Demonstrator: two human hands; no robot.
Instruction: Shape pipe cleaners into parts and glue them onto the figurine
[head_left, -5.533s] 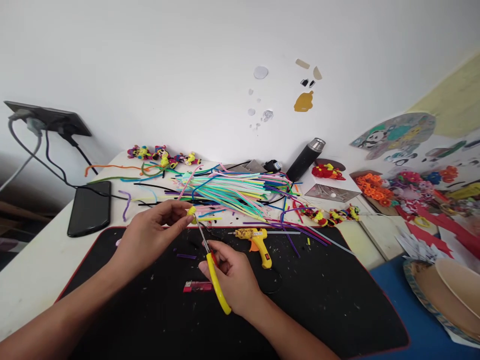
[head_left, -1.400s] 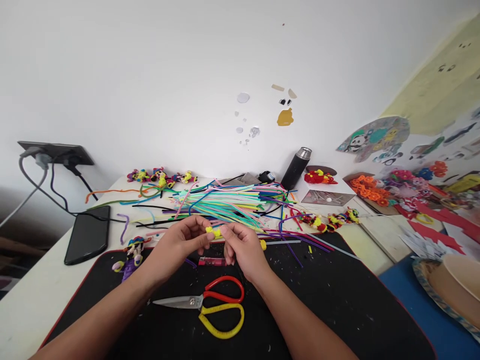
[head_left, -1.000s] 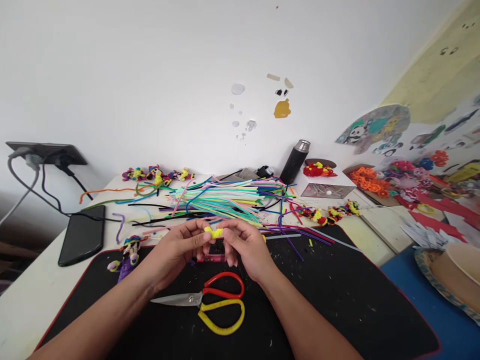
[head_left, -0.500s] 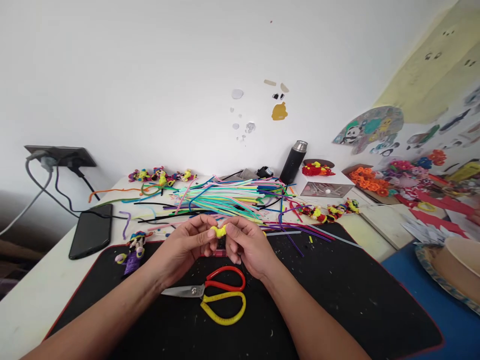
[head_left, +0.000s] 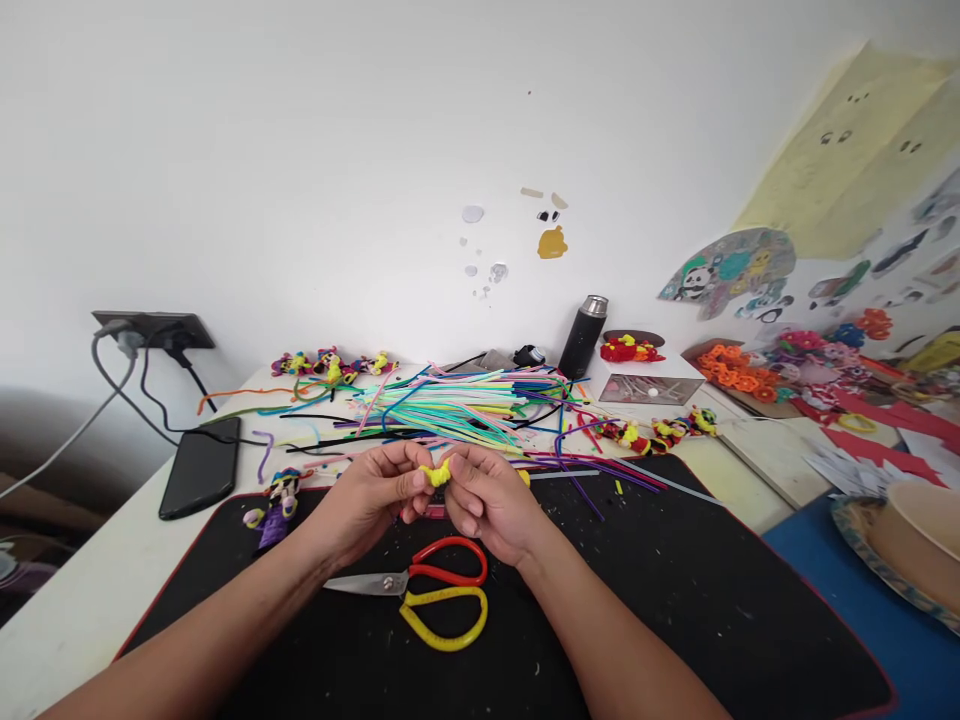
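Observation:
A small fuzzy yellow piece is pinched between my two hands above the black mat. My left hand grips its left end with thumb and fingertips. On its right end, the thumb and fingers of my right hand are closed. Scissors with one red and one yellow handle lie on the mat below the hands, blades pointing left. A small red object shows partly behind my fingers. Beyond the hands spreads a pile of coloured pipe cleaners.
A phone and a small purple figure are on the left. A black flask and a clear-fronted box stand behind to the right. Orange pieces, paper scraps and a bowl sit at the far right.
The view has shifted slightly, so the background sits lower in the picture. Both hands still hold the yellow piece, which has turned a little; the right fingers have curled slightly.

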